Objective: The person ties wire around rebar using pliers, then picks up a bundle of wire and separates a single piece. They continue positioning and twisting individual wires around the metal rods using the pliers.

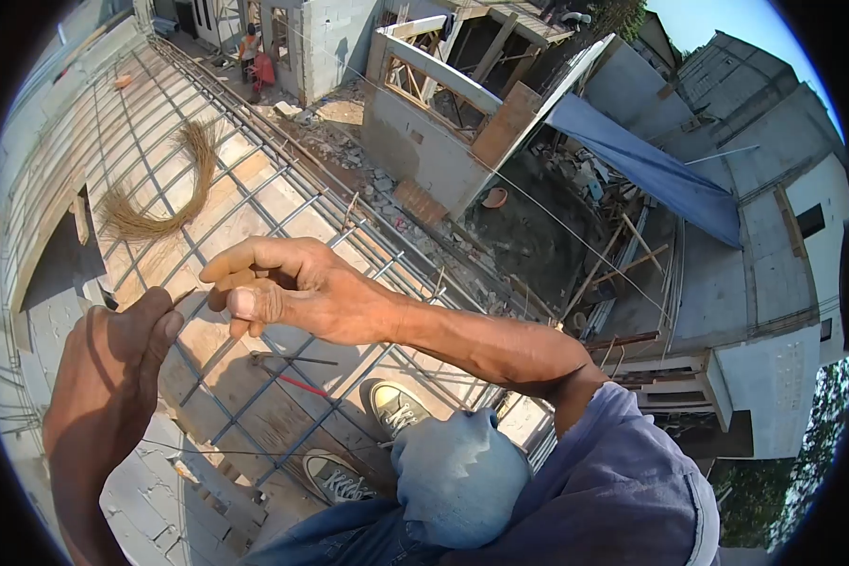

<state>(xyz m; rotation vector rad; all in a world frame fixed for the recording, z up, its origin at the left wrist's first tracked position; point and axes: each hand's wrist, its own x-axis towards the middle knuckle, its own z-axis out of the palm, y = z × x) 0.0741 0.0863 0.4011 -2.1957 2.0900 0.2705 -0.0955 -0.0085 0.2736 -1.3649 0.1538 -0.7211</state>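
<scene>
My left hand (113,368) is closed, thumb and forefinger pinching a short, thin piece of wire (187,294). Close by on its right, my right hand (288,288) has its fingers curled and the thumb bent in, with the wire's other end at its fingertips. Both hands are above a grid of steel rebar (245,193) laid over wooden boards. A curved bundle of tie wire (198,184) rests on the bars beyond the hands. A tool with a red handle (302,385) lies among the bars below my right hand.
My sneakers (398,407) stand on the boards between the bars. Long rebars (283,165) run along the deck edge, with rubble (377,179) on the ground below. Grey blocks (151,481) lie below at the lower left. Another person (248,52) stands far off beside a red wheelbarrow (263,71).
</scene>
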